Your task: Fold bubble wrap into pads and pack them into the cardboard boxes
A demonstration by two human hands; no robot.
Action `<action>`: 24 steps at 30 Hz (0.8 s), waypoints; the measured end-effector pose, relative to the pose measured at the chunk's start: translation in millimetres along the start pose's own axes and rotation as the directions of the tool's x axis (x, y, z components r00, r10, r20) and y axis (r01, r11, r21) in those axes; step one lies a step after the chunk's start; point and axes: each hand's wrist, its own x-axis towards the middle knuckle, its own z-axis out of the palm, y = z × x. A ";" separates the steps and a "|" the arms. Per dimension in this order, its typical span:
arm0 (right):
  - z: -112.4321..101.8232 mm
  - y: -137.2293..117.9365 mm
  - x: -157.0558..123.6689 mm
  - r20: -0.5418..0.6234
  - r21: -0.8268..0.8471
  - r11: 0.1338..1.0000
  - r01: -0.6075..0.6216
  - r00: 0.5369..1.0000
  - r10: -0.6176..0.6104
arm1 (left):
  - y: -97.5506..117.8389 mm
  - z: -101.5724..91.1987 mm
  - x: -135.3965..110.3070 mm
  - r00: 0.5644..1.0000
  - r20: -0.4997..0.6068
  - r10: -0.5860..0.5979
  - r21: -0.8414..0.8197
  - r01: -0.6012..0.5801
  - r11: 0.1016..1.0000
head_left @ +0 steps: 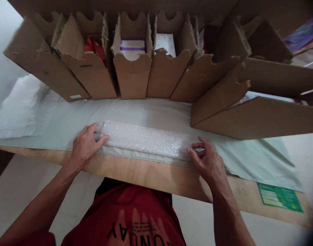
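Note:
A long, flat strip of folded bubble wrap (146,139) lies on the pale green cloth close to the table's front edge. Whether anything is inside it, I cannot tell. At its left end is my left hand (85,145), thumb resting on the wrap's edge and fingers spread apart from the thumb, near the far corner. My right hand (209,160) is at the other end; its thumb tip touches the near right corner while the fingers are lightly bent and apart. Neither hand is closed around the strip.
Cardboard bins (132,77) stand in a row along the back, several with small packets or boxes inside. A larger angled carton (261,116) is at right. White bubble wrap sheets (16,106) are piled at left. A green card (280,197) lies on the wooden edge.

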 end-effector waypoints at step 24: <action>-20.9 -18.5 -129.8 -0.066 -0.052 0.987 0.150 0.986 -0.153 | 70.5 31.9 133.8 0.794 -0.025 0.607 0.066 -0.604 0.794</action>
